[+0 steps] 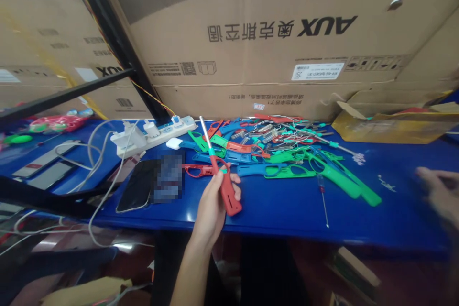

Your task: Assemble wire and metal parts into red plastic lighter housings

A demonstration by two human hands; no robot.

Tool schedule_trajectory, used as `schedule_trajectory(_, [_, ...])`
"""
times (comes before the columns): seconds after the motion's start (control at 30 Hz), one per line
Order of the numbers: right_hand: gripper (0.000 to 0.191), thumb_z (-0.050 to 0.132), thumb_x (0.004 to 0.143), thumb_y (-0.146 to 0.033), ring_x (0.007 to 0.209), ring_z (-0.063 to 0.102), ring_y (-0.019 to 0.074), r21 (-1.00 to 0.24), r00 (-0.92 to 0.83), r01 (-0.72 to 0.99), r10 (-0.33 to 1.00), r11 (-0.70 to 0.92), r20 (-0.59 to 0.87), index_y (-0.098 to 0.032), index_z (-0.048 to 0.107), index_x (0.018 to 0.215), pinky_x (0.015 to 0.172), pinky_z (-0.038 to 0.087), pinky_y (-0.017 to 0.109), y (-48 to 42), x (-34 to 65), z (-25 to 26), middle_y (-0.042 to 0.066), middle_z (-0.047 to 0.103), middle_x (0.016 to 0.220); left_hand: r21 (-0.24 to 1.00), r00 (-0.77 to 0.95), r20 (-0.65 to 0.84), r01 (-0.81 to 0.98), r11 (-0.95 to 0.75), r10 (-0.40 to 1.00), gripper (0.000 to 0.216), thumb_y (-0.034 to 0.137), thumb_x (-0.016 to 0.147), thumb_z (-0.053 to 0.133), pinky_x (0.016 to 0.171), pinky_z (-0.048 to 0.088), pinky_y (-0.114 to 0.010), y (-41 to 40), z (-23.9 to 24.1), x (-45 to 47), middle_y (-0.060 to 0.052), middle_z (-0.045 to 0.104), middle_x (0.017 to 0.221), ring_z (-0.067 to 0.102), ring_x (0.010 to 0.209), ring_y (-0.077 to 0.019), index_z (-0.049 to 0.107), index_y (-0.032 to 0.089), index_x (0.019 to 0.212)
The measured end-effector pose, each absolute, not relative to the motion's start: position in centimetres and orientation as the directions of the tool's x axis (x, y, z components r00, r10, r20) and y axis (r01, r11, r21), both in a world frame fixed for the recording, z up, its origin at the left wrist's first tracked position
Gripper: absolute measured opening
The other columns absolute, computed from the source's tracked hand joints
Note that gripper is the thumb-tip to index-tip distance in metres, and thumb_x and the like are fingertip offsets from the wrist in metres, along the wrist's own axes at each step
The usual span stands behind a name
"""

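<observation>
My left hand [211,203] is closed around a red long-necked gas lighter [229,193]. Its silver metal tube, with a light green collar at the base, points up and away from me. At the right edge, over the blue table, my right hand [439,193] is smeared by motion, so its fingers and anything in them are unclear. Beyond the held lighter lies a pile of red, blue, green and orange lighter casings [247,158], mixed with metal tubes and small clear parts [268,134]. A screwdriver [324,203] with a red handle lies right of the left hand.
A white power strip [168,131] with plugs and cables sits at the back left. Near it lies a dark phone [134,186]. An open cardboard box [390,126] stands at the back right. Large cartons [251,62] wall off the rear; a black metal frame [122,43] crosses the left.
</observation>
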State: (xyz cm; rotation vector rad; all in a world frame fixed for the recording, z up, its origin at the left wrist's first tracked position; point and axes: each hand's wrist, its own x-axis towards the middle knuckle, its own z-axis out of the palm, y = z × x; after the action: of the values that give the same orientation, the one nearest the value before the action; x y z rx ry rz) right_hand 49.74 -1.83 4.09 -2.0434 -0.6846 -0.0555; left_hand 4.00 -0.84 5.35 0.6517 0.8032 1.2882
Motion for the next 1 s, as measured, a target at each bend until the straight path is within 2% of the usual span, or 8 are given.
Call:
schedule_trajectory(0.13, [0.026,0.079,0.076,-0.043,0.056,0.057,0.0111,-0.952,0.911,0.278,0.352,-0.131,0.217,-0.020,0.068,0.079,0.054,0.044,0.036,-3.7,41.0,6.1,0.022,0.075,0.091,0.846,0.046,-0.099,-0.521,0.108,0.994,0.044,0.055,0.092,0.066,0.050,0.041,-0.020,-0.8,5.0,4.0,-0.008,0.064,0.091,0.053,0.062,-0.0109,0.069,0.012,0.099])
schedule_trajectory(0.2, [0.029,0.082,0.073,-0.042,0.061,0.062,0.0145,-0.975,0.847,0.220,0.501,-0.022,0.180,-0.023,0.067,0.089,0.055,0.050,0.031,-4.3,34.3,6.4,0.012,0.072,0.082,0.831,0.000,-0.090,-0.552,0.075,0.996,0.042,0.054,0.093,0.065,0.050,0.039,-0.019,-0.7,4.8,4.0,-0.007,0.063,0.089,0.050,0.060,-0.0087,0.069,0.012,0.095])
schedule_trajectory(0.33, [0.022,0.065,0.090,-0.044,0.057,0.061,0.0135,-0.957,0.386,0.217,0.884,0.192,0.265,-0.022,0.064,0.086,0.049,0.049,0.024,-4.4,21.6,5.2,0.002,0.067,0.072,0.727,-0.060,-0.106,-0.686,0.036,0.993,0.037,0.049,0.095,0.065,0.049,0.038,-0.018,-0.3,4.7,4.0,-0.003,0.060,0.083,0.046,0.058,-0.0072,0.068,0.012,0.098])
schedule_trajectory(0.4, [0.018,0.061,0.095,-0.037,0.067,0.064,0.0143,-0.909,0.091,0.264,0.930,0.323,0.356,-0.022,0.065,0.086,0.061,0.053,0.025,-4.0,17.3,4.4,0.002,0.069,0.081,0.663,-0.080,-0.142,-0.748,0.035,0.987,0.035,0.046,0.096,0.064,0.049,0.039,-0.017,-0.1,4.8,3.9,-0.002,0.058,0.080,0.045,0.057,-0.0071,0.067,0.011,0.097])
schedule_trajectory(0.47, [0.017,0.058,0.098,-0.032,0.073,0.064,0.0150,-0.870,-0.016,0.278,0.907,0.408,0.420,-0.022,0.064,0.086,0.069,0.053,0.026,-3.4,14.6,3.9,0.002,0.069,0.086,0.600,-0.088,-0.196,-0.798,0.048,0.977,0.033,0.044,0.098,0.061,0.051,0.041,-0.017,-0.1,4.8,3.8,-0.002,0.058,0.079,0.048,0.058,-0.0075,0.067,0.011,0.096])
schedule_trajectory(0.67, [0.012,0.059,0.098,-0.026,0.084,0.065,0.0155,-0.856,-0.068,0.285,0.900,0.431,0.431,-0.023,0.065,0.088,0.073,0.051,0.025,-2.5,13.0,3.2,0.004,0.065,0.104,0.522,-0.073,-0.301,-0.847,0.100,0.951,0.035,0.047,0.097,0.061,0.054,0.043,-0.019,-0.2,4.6,3.7,0.000,0.055,0.072,0.052,0.058,-0.0094,0.067,0.013,0.093])
schedule_trajectory(0.87, [0.013,0.058,0.099,-0.024,0.090,0.065,0.0160,-0.856,-0.070,0.287,0.901,0.429,0.428,-0.023,0.062,0.087,0.078,0.051,0.025,-2.7,13.2,2.6,0.004,0.064,0.107,0.510,-0.046,-0.250,-0.855,0.091,0.967,0.038,0.049,0.099,0.058,0.053,0.041,-0.019,0.0,4.2,3.8,0.001,0.050,0.068,0.047,0.056,-0.0089,0.063,0.014,0.085])
schedule_trajectory(1.0, [0.014,0.055,0.101,-0.023,0.094,0.065,0.0162,-0.856,-0.071,0.304,0.906,0.418,0.417,-0.023,0.060,0.088,0.080,0.050,0.025,-2.7,13.1,2.5,0.004,0.063,0.107,0.492,-0.057,-0.234,-0.868,0.068,0.970,0.033,0.045,0.100,0.057,0.053,0.041,-0.019,0.1,4.2,3.9,0.000,0.052,0.073,0.047,0.058,-0.0088,0.064,0.014,0.092])
